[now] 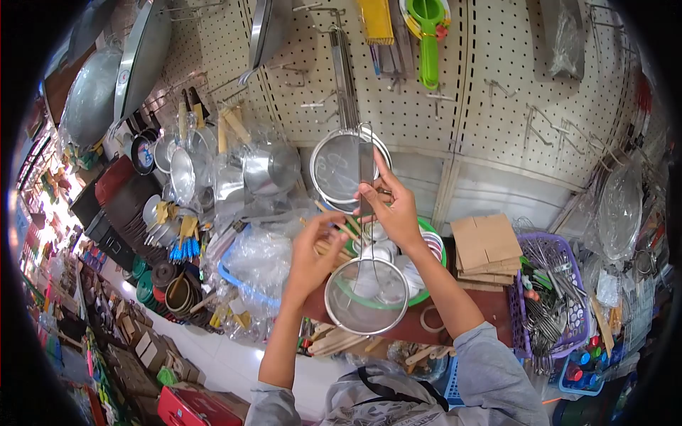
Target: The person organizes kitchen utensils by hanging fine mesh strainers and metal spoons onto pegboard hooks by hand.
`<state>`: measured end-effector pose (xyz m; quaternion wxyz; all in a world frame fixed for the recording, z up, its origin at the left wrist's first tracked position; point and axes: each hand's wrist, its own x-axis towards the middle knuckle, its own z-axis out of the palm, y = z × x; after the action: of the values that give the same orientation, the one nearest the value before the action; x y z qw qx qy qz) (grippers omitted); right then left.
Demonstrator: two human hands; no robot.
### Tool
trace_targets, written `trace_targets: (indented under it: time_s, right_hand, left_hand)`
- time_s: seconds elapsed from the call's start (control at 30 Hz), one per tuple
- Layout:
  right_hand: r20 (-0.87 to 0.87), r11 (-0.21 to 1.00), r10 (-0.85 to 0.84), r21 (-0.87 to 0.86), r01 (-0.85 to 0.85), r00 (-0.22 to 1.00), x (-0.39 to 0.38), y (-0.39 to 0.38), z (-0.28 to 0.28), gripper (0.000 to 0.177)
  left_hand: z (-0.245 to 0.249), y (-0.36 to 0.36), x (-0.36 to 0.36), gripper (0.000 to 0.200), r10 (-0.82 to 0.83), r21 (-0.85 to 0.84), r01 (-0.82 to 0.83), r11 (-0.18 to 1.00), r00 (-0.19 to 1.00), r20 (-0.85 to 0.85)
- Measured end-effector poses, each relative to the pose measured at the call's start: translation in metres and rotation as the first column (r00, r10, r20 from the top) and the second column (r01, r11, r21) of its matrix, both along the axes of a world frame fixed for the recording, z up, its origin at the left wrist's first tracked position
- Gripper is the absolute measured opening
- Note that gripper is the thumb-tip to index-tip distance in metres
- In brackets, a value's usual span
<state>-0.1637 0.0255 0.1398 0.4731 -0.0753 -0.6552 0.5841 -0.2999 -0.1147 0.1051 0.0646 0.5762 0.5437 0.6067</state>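
Before the pegboard [415, 128], right hand [393, 211] clamps strainer [366, 298] handle [366, 165] between thumb and fingers, mesh end hanging down; left hand [317, 252] half-curled, fingers apart, just beside, contact unclear.

We wear a pale grey shirt [339, 406], its front carrying a dark print [380, 412] too unclear to read. A black band [391, 394] curves across it. Our sleeves [494, 358] are bluish grey, loose and creased, ending around the elbows; our forearms [449, 295], left hand [316, 254] and right hand [395, 211] are bare.
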Motion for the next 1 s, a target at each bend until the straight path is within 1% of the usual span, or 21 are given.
trace_targets:
  time_s: [0.03, 0.07, 0.1, 0.17, 0.2, 0.3, 0.33, 0.43, 0.53, 0.63, 0.73, 0.87, 0.97, 1.0]
  right_hand:
    - [-0.011, 1.0, 0.006, 0.012, -0.006, 1.0, -0.008, 0.002, 0.006, 0.071]
    - [-0.019, 0.991, -0.064, 0.112, 0.066, 0.998, -0.019, 0.007, 0.01, 0.071]
    - [-0.017, 0.994, -0.051, 0.097, 0.053, 0.999, -0.027, 0.01, 0.018, 0.071]
    - [-0.012, 0.997, -0.027, 0.068, 0.028, 1.0, -0.04, 0.013, 0.038, 0.07]
    - [-0.04, 0.993, -0.057, 0.103, 0.061, 0.998, -0.048, 0.016, 0.047, 0.071]
    - [-0.032, 0.958, -0.142, 0.249, 0.146, 0.989, -0.065, 0.025, 0.076, 0.073]
    - [-0.045, 0.94, -0.166, 0.294, 0.171, 0.985, -0.071, 0.03, 0.084, 0.074]
    - [-0.085, 0.887, -0.248, 0.381, 0.261, 0.965, -0.09, 0.043, 0.109, 0.073]
    - [-0.144, 0.825, -0.283, 0.467, 0.318, 0.948, -0.104, 0.057, 0.13, 0.071]
    - [-0.096, 0.848, -0.299, 0.429, 0.31, 0.95, -0.11, 0.061, 0.151, 0.069]
    - [-0.082, 0.791, -0.386, 0.484, 0.376, 0.919, -0.117, 0.071, 0.161, 0.068]
    - [-0.083, 0.764, -0.438, 0.491, 0.42, 0.895, -0.125, 0.082, 0.163, 0.068]
    - [-0.061, 0.771, -0.435, 0.49, 0.407, 0.898, -0.127, 0.09, 0.165, 0.067]
    - [-0.075, 0.753, -0.447, 0.507, 0.42, 0.891, -0.128, 0.093, 0.164, 0.067]
  left_hand:
    - [0.019, 0.011, -0.007, 0.038, 0.006, 0.057, -0.006, 0.998, 1.0, 0.0]
    - [0.038, 0.022, -0.014, 0.039, 0.011, 0.115, -0.011, 0.993, 1.0, 0.002]
    - [0.057, 0.034, -0.021, 0.041, 0.013, 0.176, -0.013, 0.984, 1.0, 0.002]
    - [0.094, 0.054, -0.032, 0.044, 0.033, 0.216, -0.023, 0.976, 0.999, -0.043]
    - [0.109, 0.064, -0.038, 0.046, 0.044, 0.235, -0.028, 0.972, 0.997, -0.064]
    - [0.144, 0.094, -0.057, 0.049, -0.069, 0.227, 0.072, 0.971, 0.997, -0.018]
    - [0.149, 0.108, -0.067, 0.049, -0.075, 0.289, 0.096, 0.952, 0.994, -0.083]
    - [0.171, 0.13, -0.08, 0.048, -0.112, 0.353, 0.123, 0.928, 0.992, -0.051]
    - [0.19, 0.15, -0.094, 0.047, -0.113, 0.431, 0.134, 0.892, 0.991, -0.075]
    - [0.21, 0.159, -0.102, 0.046, -0.07, 0.454, 0.119, 0.883, 0.99, -0.122]
    - [0.219, 0.172, -0.107, 0.046, -0.04, 0.489, 0.096, 0.867, 0.992, -0.123]
    - [0.222, 0.185, -0.113, 0.047, -0.03, 0.476, 0.092, 0.875, 0.99, -0.136]
    - [0.224, 0.19, -0.116, 0.048, -0.014, 0.449, 0.077, 0.89, 0.99, -0.141]
    - [0.224, 0.193, -0.118, 0.049, 0.011, 0.465, 0.068, 0.883, 0.986, -0.164]
